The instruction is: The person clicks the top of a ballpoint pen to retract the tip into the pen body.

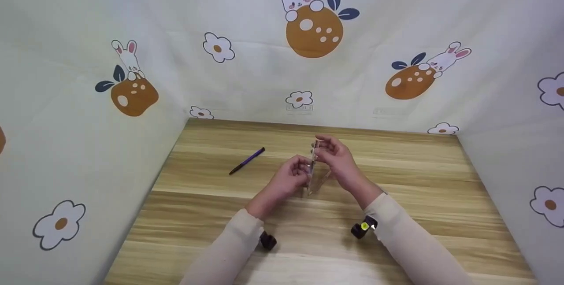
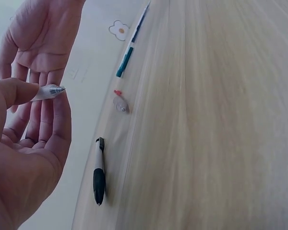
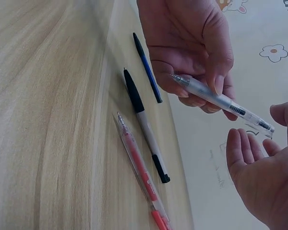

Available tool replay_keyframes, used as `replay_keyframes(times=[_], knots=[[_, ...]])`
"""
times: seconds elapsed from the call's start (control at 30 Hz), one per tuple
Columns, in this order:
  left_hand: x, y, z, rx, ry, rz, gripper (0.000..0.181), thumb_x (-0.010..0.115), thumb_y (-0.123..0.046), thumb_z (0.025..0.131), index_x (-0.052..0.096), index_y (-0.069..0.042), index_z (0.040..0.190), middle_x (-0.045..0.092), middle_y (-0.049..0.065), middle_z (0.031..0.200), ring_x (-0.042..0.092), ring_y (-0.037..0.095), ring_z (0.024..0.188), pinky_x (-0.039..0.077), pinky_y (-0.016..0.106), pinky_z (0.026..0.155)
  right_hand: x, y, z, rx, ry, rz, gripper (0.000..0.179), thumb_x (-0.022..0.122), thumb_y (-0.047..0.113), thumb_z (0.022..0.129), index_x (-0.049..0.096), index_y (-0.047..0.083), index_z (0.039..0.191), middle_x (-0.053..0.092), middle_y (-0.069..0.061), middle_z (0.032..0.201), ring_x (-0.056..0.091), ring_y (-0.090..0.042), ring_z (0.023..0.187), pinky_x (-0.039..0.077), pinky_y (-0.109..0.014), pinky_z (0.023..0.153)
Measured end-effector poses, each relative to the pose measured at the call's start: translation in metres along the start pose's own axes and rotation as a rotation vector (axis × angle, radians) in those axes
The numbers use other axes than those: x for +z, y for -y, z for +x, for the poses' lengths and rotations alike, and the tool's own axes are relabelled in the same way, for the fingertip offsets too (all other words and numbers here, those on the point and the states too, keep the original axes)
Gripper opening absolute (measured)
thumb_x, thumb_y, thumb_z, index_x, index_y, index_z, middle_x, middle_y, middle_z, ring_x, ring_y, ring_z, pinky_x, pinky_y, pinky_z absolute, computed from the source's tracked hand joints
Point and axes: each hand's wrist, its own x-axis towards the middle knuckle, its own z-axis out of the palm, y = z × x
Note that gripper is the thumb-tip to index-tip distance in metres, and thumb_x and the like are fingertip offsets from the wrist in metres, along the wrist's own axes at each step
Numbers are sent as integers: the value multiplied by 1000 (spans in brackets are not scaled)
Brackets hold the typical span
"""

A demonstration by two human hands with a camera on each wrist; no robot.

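Observation:
My left hand (image 1: 291,175) pinches a clear-and-white click pen (image 3: 209,94) between thumb and fingers, tip toward me and raised off the table. The metal tip of this pen also shows beside the thumb in the left wrist view. My right hand (image 1: 341,159) is close around the clicker end, its fingers loosely extended and a gap showing between thumb and fingers in the right wrist view. Below the hands lie a white pen with a black grip (image 3: 144,124) and a clear pen with a red refill (image 3: 141,167).
A blue-purple pen (image 1: 246,161) lies on the wooden table (image 1: 198,214), left of the hands. Patterned cloth walls (image 1: 246,78) with rabbits, oranges and flowers stand along the table's back and sides. Black wrist cameras are strapped near both sleeves.

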Motion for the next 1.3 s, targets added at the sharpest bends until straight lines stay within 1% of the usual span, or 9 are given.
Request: replay_keyframes(times=[0.07, 0.17, 0.4, 0.57, 0.8, 1.0, 1.1, 1.2, 1.3], knots=[[2, 0, 0, -6, -3, -6, 39, 62, 12, 93, 64, 1, 130, 65, 6, 108, 63, 17, 92, 62, 30, 79, -1, 0, -1, -1, 3, 0, 50, 70, 0, 105, 55, -5, 153, 66, -22, 136, 64, -37, 128, 61, -34, 100], [5, 1, 0, -10, -10, -16, 37, 64, 11, 93, 64, 1, 128, 66, 7, 108, 64, 17, 92, 63, 32, 81, -1, 2, -2, -9, 1, 7, 49, 70, -2, 104, 57, -4, 151, 67, -21, 134, 64, -40, 129, 61, -35, 99], [9, 1, 0, -21, -16, -51, 36, 65, 12, 92, 63, 1, 127, 65, 7, 109, 65, 18, 93, 64, 35, 83, 0, 4, -3, -28, 2, 26, 50, 71, -5, 102, 59, -3, 150, 67, -23, 134, 68, -30, 121, 62, -37, 99], [10, 2, 0, -20, -11, -55, 37, 67, 10, 93, 62, 1, 128, 65, 7, 110, 64, 18, 94, 64, 35, 85, -1, 3, -4, -29, 9, 23, 51, 71, -6, 102, 58, -4, 151, 67, -24, 135, 66, -38, 127, 62, -38, 100], [12, 4, 1, -27, -8, -68, 38, 65, 9, 94, 62, 1, 131, 65, 6, 111, 65, 17, 94, 62, 33, 81, -3, 2, -6, -43, 30, 28, 49, 72, -3, 103, 59, -1, 151, 67, -27, 135, 61, -49, 133, 62, -38, 99], [14, 5, 1, -30, -19, -82, 37, 65, 10, 94, 62, 1, 130, 64, 5, 111, 65, 17, 95, 62, 32, 80, -3, 2, -6, -58, 26, 41, 50, 73, -9, 100, 60, -3, 148, 67, -28, 131, 64, -49, 128, 63, -38, 97], [15, 5, 1, -24, -18, -89, 36, 66, 10, 94, 62, 1, 129, 64, 5, 111, 64, 17, 95, 61, 31, 79, -2, 2, -6, -71, 28, 48, 51, 72, -13, 98, 61, -3, 147, 70, -23, 126, 64, -49, 126, 63, -37, 97], [15, 5, 1, -20, -18, -86, 36, 66, 11, 95, 62, 2, 129, 64, 5, 110, 64, 17, 95, 61, 30, 78, -2, 2, -7, -80, 33, 49, 53, 71, -16, 97, 61, -4, 147, 71, -19, 123, 66, -44, 123, 62, -36, 98], [16, 6, 1, -16, -21, -80, 36, 67, 10, 94, 63, 2, 129, 65, 5, 110, 65, 17, 95, 61, 31, 79, -3, 3, -7, -84, 36, 34, 54, 71, -17, 96, 61, -4, 148, 70, -24, 125, 67, -39, 121, 61, -34, 99]])
